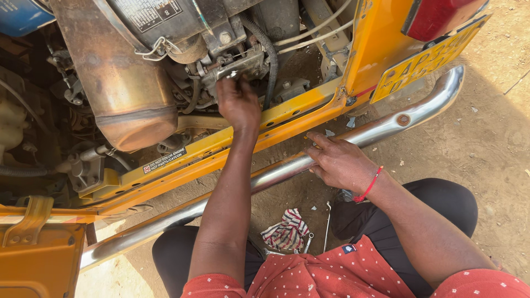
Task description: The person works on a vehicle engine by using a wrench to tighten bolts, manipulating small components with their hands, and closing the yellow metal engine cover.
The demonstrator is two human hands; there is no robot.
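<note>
Fingers of the left hand are curled in against a small metal part of the engine, up inside the open engine bay; the fingertips are hidden behind the back of the hand, so it cannot be told whether the part is truly gripped or only pressed. The left arm is stretched straight up from the lap, crossing over the chrome bumper bar and the yellow frame rail.

Only the head view is given. In it, the right hand is laid on the chrome bumper bar, palm down — its fingers are spread loosely and rest flat on the bar and just beside the yellow rail, closed around nothing. A red thread band is worn at that wrist.

To the left of the left hand, a large rust-brown cylinder is seen hanging in the bay, with black hoses running beside the metal part. A yellow number plate and a red tail lamp are fixed at the upper right of the vehicle body.

On the dirt ground between the knees, a striped rag is lying crumpled, and a slim spanner is set just beside it. Black trousers and a red dotted shirt fill the bottom edge.
</note>
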